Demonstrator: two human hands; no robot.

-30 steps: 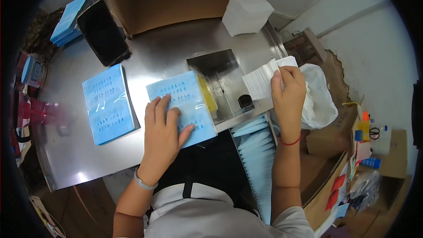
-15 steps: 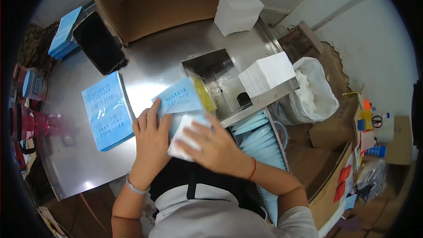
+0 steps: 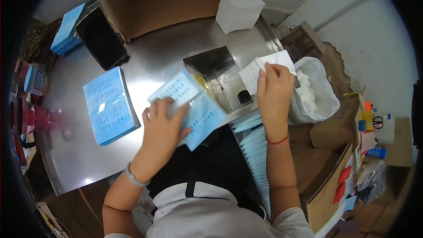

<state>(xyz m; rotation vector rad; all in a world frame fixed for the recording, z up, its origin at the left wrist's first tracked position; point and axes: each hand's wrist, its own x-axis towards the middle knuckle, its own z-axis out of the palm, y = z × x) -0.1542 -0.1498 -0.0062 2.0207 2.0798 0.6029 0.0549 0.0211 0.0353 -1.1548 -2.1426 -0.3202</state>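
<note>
My left hand (image 3: 163, 125) holds a blue printed plastic packet (image 3: 200, 128) at the table's front edge, fingers bent over it and thumb along its side. A paler, rectangular part shows in the packet's upper left; whether it is a separate piece inside, I cannot tell. My right hand (image 3: 276, 92) is at the stack of white paper sheets (image 3: 251, 75), fingertips pinched together on its top. Left of my left hand lies a neat pile of blue printed packets (image 3: 108, 105). Just beyond the held packet is something yellow (image 3: 200, 80), mostly covered, beside a dark recess (image 3: 211, 70) in the metal table.
A black phone (image 3: 101, 39) leans near more blue packets (image 3: 68, 28). An open cardboard box (image 3: 172, 9) and another white stack (image 3: 240, 12) stand behind. Blue packets fill a tray (image 3: 251, 139) below my right arm. A white-lined bin (image 3: 324, 92) is at right.
My right hand has left the packet and moved right and away to the white stack; the white piece it held is no longer in it. The packet now lies spread wider under my left hand.
</note>
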